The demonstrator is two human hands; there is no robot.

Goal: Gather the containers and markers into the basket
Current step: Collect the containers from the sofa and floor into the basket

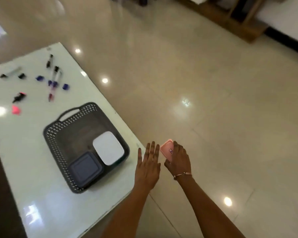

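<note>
A dark grey perforated basket [59,134] stands on the white table [33,177]. Inside it lie a white-lidded container [108,147] and a dark blue-grey container [85,169]. My right hand [179,158] grips a pink container [166,148] just past the table's right corner, to the right of the basket. My left hand [149,164] hovers beside it with fingers spread, holding nothing. Several markers [54,78] and loose caps [40,78] lie scattered at the table's far left end, blurred. A pink cap [16,109] lies nearer the left edge.
Glossy beige floor tiles [213,100] stretch to the right of the table. A wooden shelf unit [237,16] stands far back at the upper right. A dark strip [0,186] borders the table on the left.
</note>
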